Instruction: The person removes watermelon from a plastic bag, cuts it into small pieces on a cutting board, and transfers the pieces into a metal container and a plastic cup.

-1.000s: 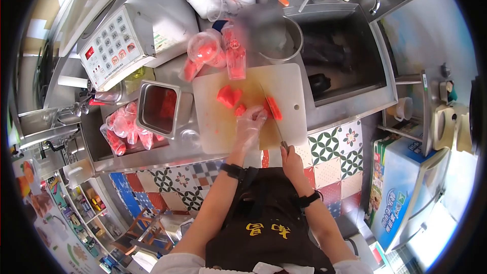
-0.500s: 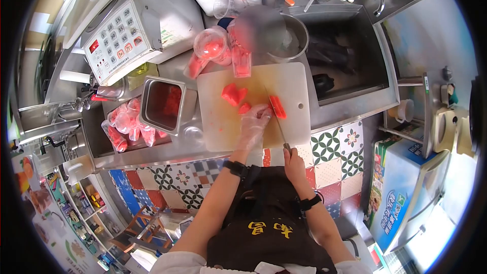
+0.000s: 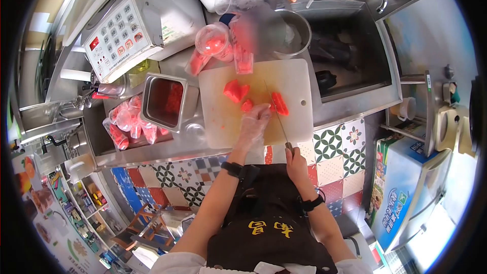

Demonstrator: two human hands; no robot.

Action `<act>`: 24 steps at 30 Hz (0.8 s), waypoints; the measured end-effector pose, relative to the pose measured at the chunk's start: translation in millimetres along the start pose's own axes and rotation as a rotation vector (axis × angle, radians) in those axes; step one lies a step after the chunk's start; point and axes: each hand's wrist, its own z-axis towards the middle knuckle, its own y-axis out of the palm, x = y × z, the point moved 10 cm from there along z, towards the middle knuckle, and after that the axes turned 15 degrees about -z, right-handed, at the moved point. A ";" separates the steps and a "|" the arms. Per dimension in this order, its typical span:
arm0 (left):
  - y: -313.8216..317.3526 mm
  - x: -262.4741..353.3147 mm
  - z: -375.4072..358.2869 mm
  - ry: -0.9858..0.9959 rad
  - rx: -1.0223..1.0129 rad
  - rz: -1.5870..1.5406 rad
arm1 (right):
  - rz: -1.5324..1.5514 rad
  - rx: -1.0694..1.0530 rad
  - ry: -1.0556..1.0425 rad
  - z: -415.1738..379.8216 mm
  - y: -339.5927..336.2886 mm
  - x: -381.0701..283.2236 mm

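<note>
My right hand (image 3: 297, 163) is wrapped round the handle of a knife (image 3: 282, 128), whose blade lies over the cutting board (image 3: 218, 134). Against the right side of the blade rest red watermelon slices (image 3: 280, 103). My left hand (image 3: 255, 124), in a clear plastic glove, has its fingers curled close to the blade's left side; what is under the fingertips is hidden. Just beyond them sits a small watermelon piece (image 3: 247, 105), and larger watermelon chunks (image 3: 235, 91) lie farther up the board.
Left of the board stands a steel container (image 3: 187, 104) with red fruit inside. Plastic cups of red fruit (image 3: 212, 40) crowd the board's far edge; more bagged or cupped fruit (image 3: 129, 116) lies far left. A steel bowl (image 3: 304, 33) and a sink (image 3: 378, 66) are at right.
The slices right of the blade have spread slightly. My left hand and the knife have barely shifted, and the view has moved a little.
</note>
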 end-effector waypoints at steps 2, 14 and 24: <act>0.0 1.7 -1.4 0.025 0.009 0.053 | -0.007 -0.006 -0.009 -2.0 0.5 -3.8; 13.7 9.7 -0.7 0.027 0.018 0.041 | 0.046 -0.017 0.011 -3.7 -0.7 2.5; 96.1 97.1 8.9 0.418 -0.497 0.964 | 0.149 -0.005 0.159 -9.9 -40.7 50.5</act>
